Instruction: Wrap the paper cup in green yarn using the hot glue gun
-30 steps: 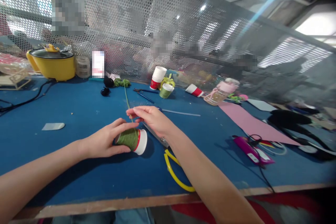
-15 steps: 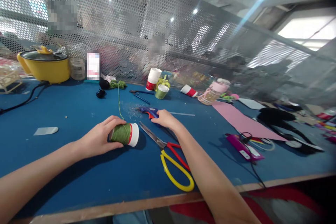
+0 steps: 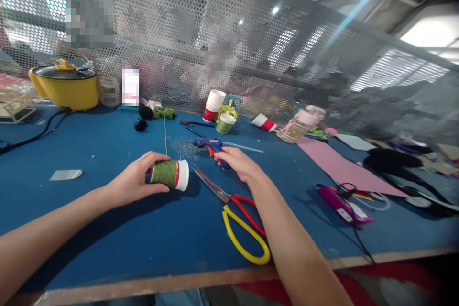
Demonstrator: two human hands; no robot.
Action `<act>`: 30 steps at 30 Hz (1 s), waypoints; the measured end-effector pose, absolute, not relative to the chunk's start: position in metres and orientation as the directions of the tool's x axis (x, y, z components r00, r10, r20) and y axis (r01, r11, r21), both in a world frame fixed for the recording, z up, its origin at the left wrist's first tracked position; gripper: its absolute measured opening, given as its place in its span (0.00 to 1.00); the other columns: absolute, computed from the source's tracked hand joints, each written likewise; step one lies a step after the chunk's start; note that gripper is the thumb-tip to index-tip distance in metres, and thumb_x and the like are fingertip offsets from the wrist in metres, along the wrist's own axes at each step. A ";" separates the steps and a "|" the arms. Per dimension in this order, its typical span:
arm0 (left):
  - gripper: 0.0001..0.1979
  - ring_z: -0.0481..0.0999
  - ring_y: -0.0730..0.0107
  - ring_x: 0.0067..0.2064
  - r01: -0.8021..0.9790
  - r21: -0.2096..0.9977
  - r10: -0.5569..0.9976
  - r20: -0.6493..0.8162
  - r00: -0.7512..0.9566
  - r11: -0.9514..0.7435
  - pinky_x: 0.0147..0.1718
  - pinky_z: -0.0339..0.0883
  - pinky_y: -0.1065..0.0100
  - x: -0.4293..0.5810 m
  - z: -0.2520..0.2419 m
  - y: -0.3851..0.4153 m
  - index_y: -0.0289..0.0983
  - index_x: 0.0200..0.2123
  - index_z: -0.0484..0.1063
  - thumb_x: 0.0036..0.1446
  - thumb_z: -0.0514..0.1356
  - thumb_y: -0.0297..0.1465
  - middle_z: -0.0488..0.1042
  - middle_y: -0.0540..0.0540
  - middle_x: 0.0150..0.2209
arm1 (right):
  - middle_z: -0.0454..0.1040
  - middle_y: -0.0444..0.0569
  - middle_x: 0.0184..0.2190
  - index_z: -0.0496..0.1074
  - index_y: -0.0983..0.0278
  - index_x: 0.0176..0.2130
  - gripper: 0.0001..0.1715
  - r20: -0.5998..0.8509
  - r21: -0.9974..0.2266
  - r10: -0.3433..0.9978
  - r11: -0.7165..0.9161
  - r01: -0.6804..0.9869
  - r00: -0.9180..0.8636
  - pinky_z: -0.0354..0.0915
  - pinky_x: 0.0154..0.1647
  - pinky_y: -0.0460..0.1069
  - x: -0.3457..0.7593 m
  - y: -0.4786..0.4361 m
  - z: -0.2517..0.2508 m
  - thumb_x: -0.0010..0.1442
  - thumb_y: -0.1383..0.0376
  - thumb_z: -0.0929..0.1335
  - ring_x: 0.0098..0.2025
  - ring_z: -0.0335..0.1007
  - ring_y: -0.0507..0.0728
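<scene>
My left hand (image 3: 133,177) is wrapped round the base of a paper cup (image 3: 183,175) lying on its side, its rim facing right. Green yarn (image 3: 163,173) covers most of the cup's wall, leaving a red band and the white rim bare. A strand runs from it to the green yarn bundle (image 3: 164,113) at the back. My right hand (image 3: 237,162) grips the handle of a blue glue gun (image 3: 208,143) with an orange trigger. Its nozzle points left, and a clear glue stick (image 3: 244,147) extends behind it. Scissors (image 3: 226,199) with red and yellow handles lie between my forearms.
Behind stand stacked paper cups (image 3: 215,101), a small green-wrapped cup (image 3: 225,124) and pliers (image 3: 199,124). A yellow electric pot (image 3: 66,87) is at left. Pink sheet (image 3: 344,167) and a purple power strip (image 3: 344,204) lie right. A perforated metal screen (image 3: 172,48) borders the back.
My right hand has closed more fully round the glue gun's handle, and the gun now shows more of its body. The left hand still holds the cup, slightly turned. The camera view has shifted a little.
</scene>
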State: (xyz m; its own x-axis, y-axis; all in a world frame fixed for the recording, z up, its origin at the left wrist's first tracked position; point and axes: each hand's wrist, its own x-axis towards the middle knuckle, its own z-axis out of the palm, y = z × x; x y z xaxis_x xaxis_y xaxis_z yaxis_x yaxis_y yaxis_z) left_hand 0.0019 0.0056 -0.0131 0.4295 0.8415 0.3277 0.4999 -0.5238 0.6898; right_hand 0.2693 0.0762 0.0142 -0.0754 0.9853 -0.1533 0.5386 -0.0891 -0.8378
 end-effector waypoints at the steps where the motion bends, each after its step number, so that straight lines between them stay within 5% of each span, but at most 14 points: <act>1: 0.25 0.70 0.60 0.46 0.483 0.719 0.853 0.311 0.420 -0.500 0.42 0.67 0.61 0.002 -0.014 0.006 0.38 0.48 0.60 0.48 0.61 0.38 0.66 0.42 0.47 | 0.67 0.44 0.21 0.67 0.67 0.26 0.07 -0.158 -0.861 0.983 -0.090 0.501 -0.095 0.60 0.21 0.43 0.269 0.074 0.017 0.50 0.64 0.66 0.21 0.62 0.47; 8: 0.26 0.71 0.60 0.45 0.449 0.769 0.873 0.286 0.395 -0.455 0.42 0.68 0.59 0.000 -0.016 0.009 0.38 0.48 0.61 0.46 0.62 0.38 0.67 0.42 0.47 | 0.69 0.45 0.20 0.69 0.68 0.26 0.11 -0.213 -0.965 0.944 -0.163 0.207 -0.251 0.63 0.23 0.44 0.264 0.061 0.027 0.47 0.61 0.69 0.22 0.65 0.48; 14: 0.26 0.72 0.59 0.42 0.495 0.763 0.905 0.290 0.313 -0.416 0.39 0.68 0.58 -0.002 -0.014 0.012 0.37 0.47 0.63 0.44 0.62 0.40 0.69 0.42 0.44 | 0.66 0.42 0.15 0.71 0.69 0.30 0.11 -0.088 -0.956 0.921 0.029 0.293 -0.379 0.54 0.16 0.43 0.255 0.042 0.037 0.49 0.61 0.67 0.16 0.57 0.46; 20: 0.28 0.73 0.60 0.39 0.540 0.762 0.932 0.249 0.265 -0.357 0.37 0.68 0.59 -0.003 -0.013 0.014 0.35 0.47 0.63 0.44 0.62 0.43 0.70 0.41 0.42 | 0.63 0.40 0.12 0.68 0.66 0.23 0.11 -0.062 -0.871 0.925 0.134 0.473 -0.375 0.56 0.18 0.44 0.246 0.022 0.049 0.49 0.61 0.67 0.15 0.56 0.46; 30: 0.27 0.73 0.61 0.37 0.566 0.742 0.931 0.247 0.268 -0.360 0.35 0.69 0.60 -0.004 -0.013 0.014 0.36 0.46 0.63 0.45 0.61 0.44 0.70 0.41 0.42 | 0.63 0.40 0.10 0.66 0.63 0.19 0.10 -0.088 -0.768 0.943 0.140 0.624 -0.320 0.56 0.16 0.45 0.240 0.013 0.054 0.47 0.61 0.67 0.14 0.58 0.48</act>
State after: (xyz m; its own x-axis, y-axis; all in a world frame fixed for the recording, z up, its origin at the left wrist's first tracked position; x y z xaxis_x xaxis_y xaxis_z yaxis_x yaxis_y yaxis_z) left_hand -0.0039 0.0140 -0.0129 0.2680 0.9312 0.2471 0.5660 -0.3597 0.7418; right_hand 0.2403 0.0127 0.0538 -0.3201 0.9432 -0.0885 0.6244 0.1399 -0.7685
